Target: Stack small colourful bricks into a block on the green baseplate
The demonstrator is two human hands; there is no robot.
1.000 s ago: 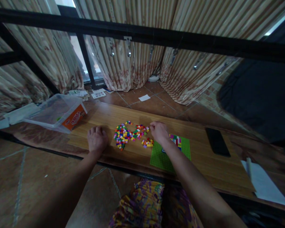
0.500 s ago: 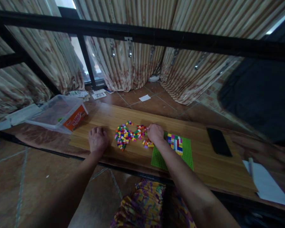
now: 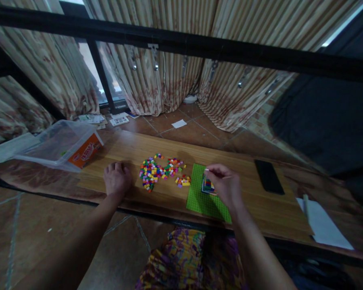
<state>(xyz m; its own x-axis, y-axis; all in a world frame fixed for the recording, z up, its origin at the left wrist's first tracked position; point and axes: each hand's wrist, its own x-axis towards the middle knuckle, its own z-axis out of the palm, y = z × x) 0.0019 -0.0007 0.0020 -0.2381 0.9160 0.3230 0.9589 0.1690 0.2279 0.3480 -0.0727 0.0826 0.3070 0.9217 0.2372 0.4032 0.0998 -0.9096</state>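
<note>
My right hand (image 3: 225, 183) is over the green baseplate (image 3: 196, 201), its thumb and fingertips pinched on a small, pale toy brick (image 3: 206, 170). Just beneath those fingers, a block of colourful toy bricks (image 3: 207, 185) is fixed to the plate, partly covered by the hand. My left hand (image 3: 117, 179) lies palm down on the wooden board, fingers loosely bent and holding nothing. Between the two hands spreads a pile of loose toy bricks (image 3: 153, 171) in many colours. A smaller cluster of bricks (image 3: 183, 181) lies by the plate's left edge.
A clear plastic box (image 3: 53, 147) with an orange label stands at the left end of the wooden board (image 3: 166, 203). On the right lie a black phone (image 3: 269, 176) and white paper (image 3: 326, 225) with a pen-like stick. A dark metal bar (image 3: 181, 42) crosses in front of the curtains.
My right hand has moved right from the loose bricks to the built block on the baseplate, pinching a small brick. My left hand stays resting on the board. The view has shifted slightly.
</note>
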